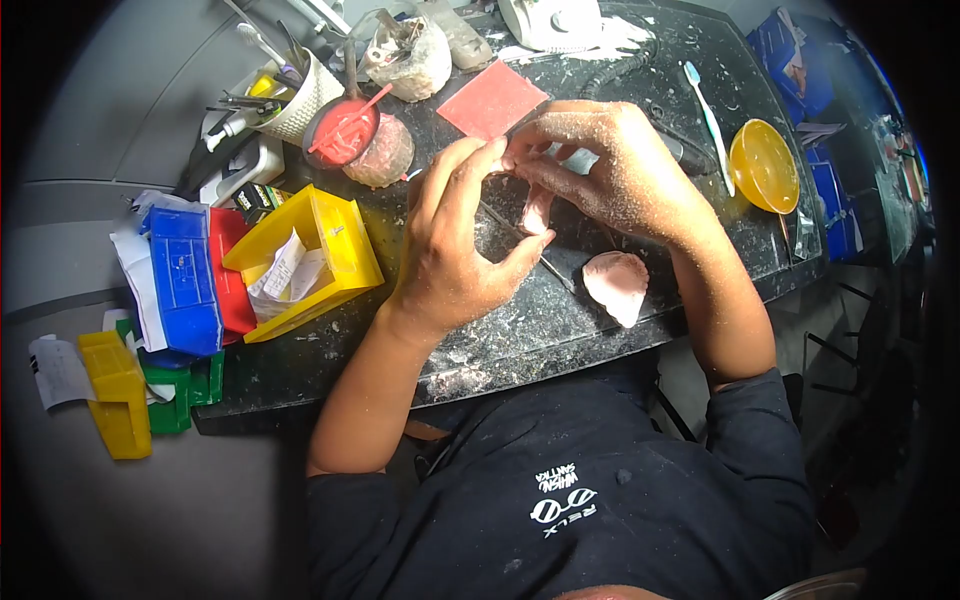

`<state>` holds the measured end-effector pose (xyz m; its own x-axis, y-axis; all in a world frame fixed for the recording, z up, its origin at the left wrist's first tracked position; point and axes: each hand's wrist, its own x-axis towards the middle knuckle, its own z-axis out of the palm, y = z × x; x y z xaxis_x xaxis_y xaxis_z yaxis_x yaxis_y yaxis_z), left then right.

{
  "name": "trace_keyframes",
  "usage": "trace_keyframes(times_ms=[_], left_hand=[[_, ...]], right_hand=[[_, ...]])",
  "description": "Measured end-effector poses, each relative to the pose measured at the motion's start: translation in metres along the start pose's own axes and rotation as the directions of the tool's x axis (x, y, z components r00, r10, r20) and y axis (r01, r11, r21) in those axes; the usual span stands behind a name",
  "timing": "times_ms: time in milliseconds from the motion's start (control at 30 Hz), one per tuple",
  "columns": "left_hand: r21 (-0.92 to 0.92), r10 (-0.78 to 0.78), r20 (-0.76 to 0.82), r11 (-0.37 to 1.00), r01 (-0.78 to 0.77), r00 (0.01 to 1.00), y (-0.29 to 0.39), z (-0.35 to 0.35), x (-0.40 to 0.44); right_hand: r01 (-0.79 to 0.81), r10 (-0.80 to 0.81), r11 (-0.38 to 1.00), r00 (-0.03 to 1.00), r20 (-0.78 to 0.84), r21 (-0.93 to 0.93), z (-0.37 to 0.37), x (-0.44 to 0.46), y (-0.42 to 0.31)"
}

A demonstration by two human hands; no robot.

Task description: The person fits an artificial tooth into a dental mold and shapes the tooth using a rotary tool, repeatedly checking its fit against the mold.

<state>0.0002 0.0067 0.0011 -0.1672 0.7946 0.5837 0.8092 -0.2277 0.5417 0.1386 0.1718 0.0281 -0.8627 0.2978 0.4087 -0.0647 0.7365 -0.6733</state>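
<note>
My left hand (450, 235) and my right hand (625, 165) meet above the dark worktop, fingers curled around a small pale pink piece (536, 212). Its lower end shows between the hands, while my fingers hide the rest, so its exact kind is unclear. White dust coats my right hand. Under the hands lies a thin metal tool (555, 272), partly covered by my left hand. Close to my right wrist, near the front edge, rests a pale pink dental cast (616, 286). A flat pink wax sheet (492, 100) lies just beyond my fingertips.
At left stand a yellow bin (350, 240) with papers, a blue bin (185, 280) and a pot of pink wax pieces (345, 130). Behind it is a holder of tools (305, 100). A toothbrush (710, 125) and a yellow bowl (765, 167) are at right.
</note>
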Motion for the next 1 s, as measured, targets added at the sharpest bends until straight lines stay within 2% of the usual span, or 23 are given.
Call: trace_keyframes(times_ms=[133,200,433,500,733,800,833,867,900,933,967,1000], left_hand=[[-0.071,0.008,-0.013,0.997,-0.009,1.0,0.0,-0.002,0.001],[-0.106,0.028,-0.034,0.994,-0.032,0.999,0.003,-0.004,0.003],[-0.089,0.069,-0.048,0.993,-0.073,0.996,0.002,-0.007,0.003],[-0.098,0.079,-0.025,0.992,-0.082,0.997,0.004,-0.009,0.004],[-0.129,0.062,-0.025,0.99,-0.064,0.998,0.001,-0.006,0.001],[-0.274,-0.001,-0.024,0.962,-0.005,1.0,0.0,-0.006,0.001],[-0.275,-0.002,-0.023,0.962,-0.004,1.0,0.001,-0.004,0.0],[-0.521,-0.107,-0.009,0.849,0.087,0.994,0.003,-0.002,-0.001],[-0.727,-0.204,0.032,0.667,0.163,0.979,0.005,-0.001,-0.002],[-0.803,-0.263,0.125,0.539,0.253,0.957,0.01,-0.004,-0.003],[-0.803,-0.265,0.127,0.538,0.256,0.956,0.011,-0.006,-0.003],[-0.836,-0.295,0.169,0.463,0.295,0.941,0.011,-0.008,-0.003]], right_hand=[[-0.026,0.026,0.999,1.0,-0.011,0.04,-0.003,-0.002,-0.002],[-0.034,0.036,0.991,0.999,-0.016,0.128,-0.005,-0.002,-0.004],[-0.039,0.045,0.991,0.998,-0.047,0.131,-0.006,-0.003,-0.011],[-0.013,0.018,0.997,0.998,-0.063,0.081,-0.006,-0.004,-0.011],[-0.01,0.014,0.999,0.997,-0.07,0.052,-0.008,-0.005,-0.013],[-0.163,0.159,0.967,0.987,0.036,0.193,-0.013,-0.007,-0.016],[-0.165,0.161,0.967,0.986,0.036,0.193,-0.014,-0.006,-0.017],[-0.251,0.233,0.906,0.968,0.092,0.34,-0.014,-0.006,-0.017],[-0.333,0.293,0.816,0.943,0.158,0.473,-0.014,-0.006,-0.018],[-0.334,0.294,0.815,0.943,0.158,0.474,-0.016,-0.005,-0.018],[-0.372,0.309,0.773,0.928,0.208,0.513,-0.019,-0.004,-0.02],[-0.41,0.319,0.729,0.912,0.258,0.548,-0.021,-0.003,-0.021]])
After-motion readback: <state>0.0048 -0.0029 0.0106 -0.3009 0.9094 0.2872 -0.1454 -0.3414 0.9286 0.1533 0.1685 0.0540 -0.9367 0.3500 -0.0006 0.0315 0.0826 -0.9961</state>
